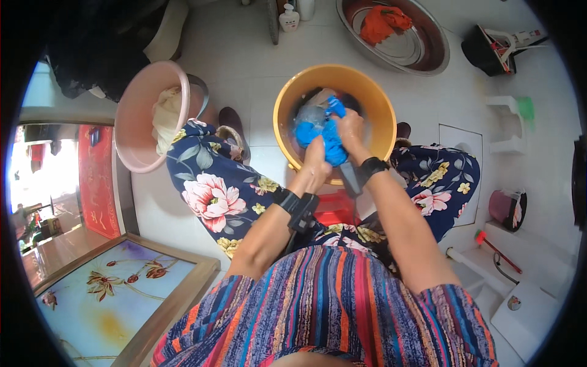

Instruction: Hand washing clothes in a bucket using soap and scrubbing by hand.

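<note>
A bright blue wet cloth (333, 145) is bunched up between my two hands, over a yellow bucket (386, 116). My left hand (314, 160) is closed round its lower left part. Higher up, my right hand (350, 129) grips it from the right side, with a twisted end poking out past the fingers. Part of the blue cloth hangs down into the bucket. Below it, cloudy water and darker wet cloth (350, 103) show inside. Both wrists wear black bands, and my forearms hide part of the bucket's near rim.
A pink bucket (129, 131) holding pale cloth (166, 116) stands at the left. Far right is a metal basin (437, 58) with orange cloth (384, 24) in it. Beyond sits a white pump bottle (288, 18). A framed picture (116, 293) lies near left; a dustpan (486, 52) is far right.
</note>
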`<state>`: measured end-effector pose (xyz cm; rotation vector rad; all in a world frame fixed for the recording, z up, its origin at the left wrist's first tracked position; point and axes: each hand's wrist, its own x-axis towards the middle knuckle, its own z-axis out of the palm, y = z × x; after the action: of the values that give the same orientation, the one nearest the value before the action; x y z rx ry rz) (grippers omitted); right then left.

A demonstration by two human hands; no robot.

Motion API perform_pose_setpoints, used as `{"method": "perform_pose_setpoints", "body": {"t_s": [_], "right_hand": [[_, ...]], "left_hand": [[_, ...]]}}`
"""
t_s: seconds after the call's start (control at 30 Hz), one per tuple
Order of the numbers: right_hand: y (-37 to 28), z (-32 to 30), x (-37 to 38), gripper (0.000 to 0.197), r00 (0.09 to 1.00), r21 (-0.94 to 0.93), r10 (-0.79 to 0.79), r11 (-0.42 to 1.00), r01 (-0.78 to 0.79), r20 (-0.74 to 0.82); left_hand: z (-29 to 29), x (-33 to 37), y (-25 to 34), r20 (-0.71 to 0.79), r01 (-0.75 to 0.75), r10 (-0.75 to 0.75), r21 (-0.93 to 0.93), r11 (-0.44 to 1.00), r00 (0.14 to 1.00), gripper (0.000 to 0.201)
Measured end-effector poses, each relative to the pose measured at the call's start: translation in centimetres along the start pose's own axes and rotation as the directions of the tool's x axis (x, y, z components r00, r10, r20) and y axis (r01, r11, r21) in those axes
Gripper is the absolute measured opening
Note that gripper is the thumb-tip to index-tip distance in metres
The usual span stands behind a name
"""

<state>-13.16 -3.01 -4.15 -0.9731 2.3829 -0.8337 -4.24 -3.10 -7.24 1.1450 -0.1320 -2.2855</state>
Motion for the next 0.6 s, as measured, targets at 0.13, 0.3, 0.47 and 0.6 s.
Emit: {"method": "perform_pose_setpoints", "body": {"t_s": [0.13,0.3,0.47,0.6], "right_hand": [[0.8,0.2,-1.4,0.025,1.000,0.136,-0.011,0.991,0.007,0.026],[-4.3,1.0,-7.4,0.027,0.994,0.275,-0.058,0.961,0.030,0.094],[0.8,2.1,-1.4,0.032,0.990,0.201,0.142,0.969,-0.141,0.009],[7.4,0.2,0.0,0.044,0.996,-0.009,-0.087,0.996,0.088,0.036]], "left_hand": [[-2.4,1.3,0.3,-0.023,-0.014,0.014,0.016,1.000,1.000,0.014],[-3.5,1.5,0.7,0.013,0.033,-0.032,-0.093,0.995,0.999,0.018],[-1.2,0.4,0.6,-0.077,0.085,-0.095,-0.125,0.989,0.992,0.026],[1.1,-1.5,2.8,0.167,-0.098,0.071,0.162,0.982,0.983,0.021]]}}
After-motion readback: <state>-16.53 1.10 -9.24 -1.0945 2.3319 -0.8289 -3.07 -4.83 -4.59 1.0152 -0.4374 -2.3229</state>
